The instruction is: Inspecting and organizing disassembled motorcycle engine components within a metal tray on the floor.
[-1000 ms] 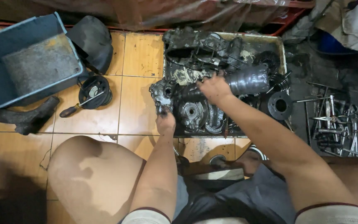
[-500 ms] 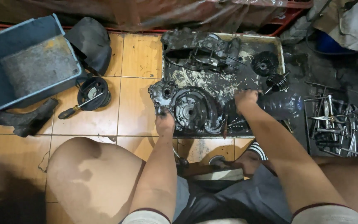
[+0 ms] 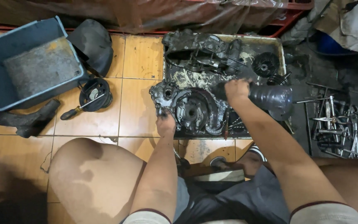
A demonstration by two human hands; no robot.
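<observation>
Since half a second ago my right hand [image 3: 237, 89] has lifted off the near right part of the tray and come up over its middle, and it now has the dark bell-shaped part [image 3: 272, 98], fingers closed round its narrow left end, while the wide end hangs over the tray's right edge. My left hand [image 3: 165, 123] has stayed put at the near left corner of the engine casing [image 3: 191, 110]; its fingers are curled over the casing's edge, gripping it.

From the head view, the casing lies in the near left part of a shallow metal tray [image 3: 281, 49] caked in grease, set on the floor between my knees. A second dark casing [image 3: 199, 52] fills the far end of the tray, and a round black pulley [image 3: 266, 64] sits at its far right.

The floor [image 3: 139, 62] is worn orange tile with grimy joints. To the left stand a grey plastic tub [image 3: 5, 54], a black round part [image 3: 96, 93] with a screwdriver [image 3: 77, 110] leaning on it. Loose wrenches [image 3: 338, 124] lie scattered on dark ground to the right, and plastic sheeting [image 3: 166, 14] runs along the far side.
</observation>
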